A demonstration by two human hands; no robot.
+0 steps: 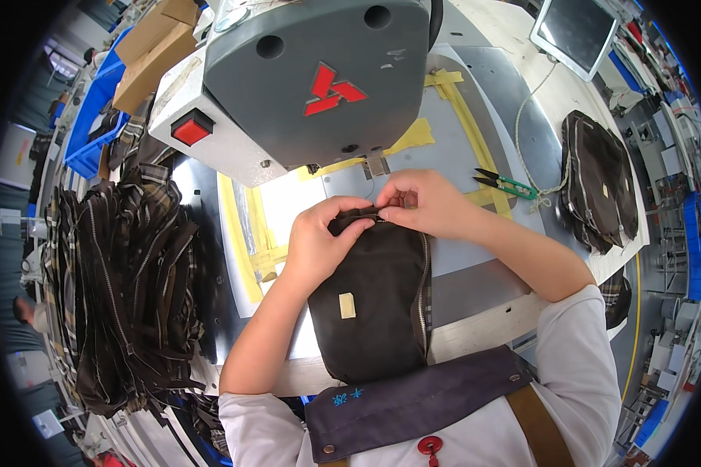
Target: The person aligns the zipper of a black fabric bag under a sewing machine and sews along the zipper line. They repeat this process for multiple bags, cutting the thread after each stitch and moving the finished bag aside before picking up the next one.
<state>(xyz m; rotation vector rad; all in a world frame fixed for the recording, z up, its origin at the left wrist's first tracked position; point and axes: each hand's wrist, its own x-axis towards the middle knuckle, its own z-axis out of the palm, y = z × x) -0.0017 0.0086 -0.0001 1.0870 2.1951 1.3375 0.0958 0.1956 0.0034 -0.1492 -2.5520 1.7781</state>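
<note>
One dark bag point(382, 292), centre, top edge pinched by left hand point(318, 235) and right hand point(432, 204); green-handled scissors point(516, 187), right of centre.

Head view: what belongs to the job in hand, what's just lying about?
In the job:
dark pouch, far edge pinched by left hand and right hand
grey machine, likely
zippered pieces piled at left, probably

Lying about, seemingly:
cardboard box
white-framed screen
green-handled snips, unheld, possibly a job tool
</note>
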